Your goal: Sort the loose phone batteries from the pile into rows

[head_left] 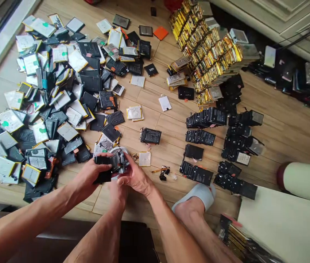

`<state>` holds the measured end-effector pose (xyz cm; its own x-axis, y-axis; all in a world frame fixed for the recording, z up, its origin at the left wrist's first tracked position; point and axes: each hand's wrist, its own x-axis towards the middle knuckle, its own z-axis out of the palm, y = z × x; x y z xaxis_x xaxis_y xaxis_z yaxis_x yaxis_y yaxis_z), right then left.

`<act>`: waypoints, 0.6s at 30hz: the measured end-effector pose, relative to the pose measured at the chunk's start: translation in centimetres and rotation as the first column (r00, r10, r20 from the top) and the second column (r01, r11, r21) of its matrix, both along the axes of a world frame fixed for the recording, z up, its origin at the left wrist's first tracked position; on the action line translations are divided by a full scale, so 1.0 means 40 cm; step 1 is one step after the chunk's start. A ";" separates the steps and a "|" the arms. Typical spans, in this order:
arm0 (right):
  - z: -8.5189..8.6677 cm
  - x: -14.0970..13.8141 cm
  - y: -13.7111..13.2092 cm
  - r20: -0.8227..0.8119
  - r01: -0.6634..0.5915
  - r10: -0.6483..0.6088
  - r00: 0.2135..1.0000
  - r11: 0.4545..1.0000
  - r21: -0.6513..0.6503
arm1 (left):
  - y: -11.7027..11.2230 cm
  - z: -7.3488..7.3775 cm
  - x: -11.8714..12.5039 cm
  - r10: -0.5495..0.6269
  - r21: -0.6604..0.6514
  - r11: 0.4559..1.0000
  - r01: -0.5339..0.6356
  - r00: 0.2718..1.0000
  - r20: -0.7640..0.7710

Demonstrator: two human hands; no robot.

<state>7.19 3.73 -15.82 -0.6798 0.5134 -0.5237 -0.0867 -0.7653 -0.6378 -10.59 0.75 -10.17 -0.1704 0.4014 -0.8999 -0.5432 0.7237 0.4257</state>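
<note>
My left hand (90, 176) is closed on a black flat phone battery (102, 170), held low over the wooden floor. My right hand (134, 176) is closed too, its fingers pinching a dark tool or part (119, 162) pressed against the battery's right end; I cannot make out what it is. Both hands meet just in front of my knee. A white round object (118, 149) lies on the floor right behind them. A small silver battery (144, 159) lies to the right of the hands.
A big loose heap of batteries (48, 95) covers the floor at left. Neat rows of black batteries (206, 117) and stacked yellow-edged ones (206, 47) stand at right. My foot in a grey slipper (196, 195) rests at lower right. A cream cushion (286, 223) lies beyond.
</note>
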 end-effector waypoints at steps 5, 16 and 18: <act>-0.023 0.096 0.037 0.106 0.010 -0.029 0.994 0.985 0.175 | 0.029 0.026 0.108 -0.157 0.027 0.987 0.156 0.986 0.051; 0.004 0.203 0.028 0.234 -0.040 -0.032 0.972 0.955 0.293 | 0.004 -0.042 0.208 -0.656 0.150 0.654 0.741 0.655 -0.374; -0.007 0.209 0.018 0.230 -0.029 -0.041 0.972 0.955 0.295 | 0.008 -0.047 0.202 -0.647 0.146 0.681 0.717 0.684 -0.339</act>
